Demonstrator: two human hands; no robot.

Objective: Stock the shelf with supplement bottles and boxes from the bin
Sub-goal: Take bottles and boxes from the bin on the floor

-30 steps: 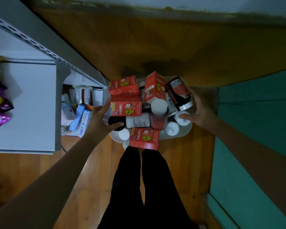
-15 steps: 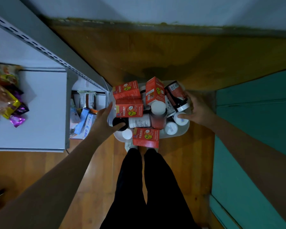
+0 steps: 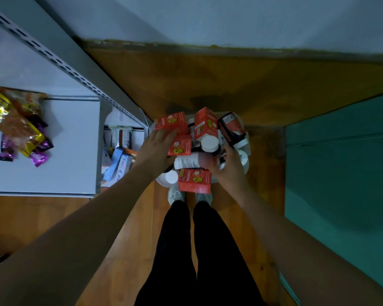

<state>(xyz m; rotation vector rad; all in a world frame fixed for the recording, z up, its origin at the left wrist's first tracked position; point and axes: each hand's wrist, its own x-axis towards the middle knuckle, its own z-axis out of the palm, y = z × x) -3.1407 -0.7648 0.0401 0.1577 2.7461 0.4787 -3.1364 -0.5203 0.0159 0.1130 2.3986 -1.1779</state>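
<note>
A white bin (image 3: pixel 246 149) stands on the wooden floor in front of my feet, heaped with red boxes and white-capped bottles. My left hand (image 3: pixel 156 151) lies over the left side of the heap, fingers stretched across a red box (image 3: pixel 181 147) and touching another red box (image 3: pixel 171 122) behind it. My right hand (image 3: pixel 229 167) is over the right side, its blurred fingers reaching the dark end of a lying bottle (image 3: pixel 187 162) with a white label. An upright white-capped bottle (image 3: pixel 209 143) stands between the hands. A third red box (image 3: pixel 195 181) sits at the bin's near edge.
A grey metal shelf (image 3: pixel 60 155) stands to the left, snack packets (image 3: pixel 20 129) on its upper board and blue boxes (image 3: pixel 117 164) on a lower level. A teal panel (image 3: pixel 341 173) runs along the right. My legs (image 3: pixel 195 250) are just behind the bin.
Both hands left the bin's sides and moved inward onto the heap: the left onto the red boxes, the right onto the lying bottle. The view shifted, showing more of the shelf.
</note>
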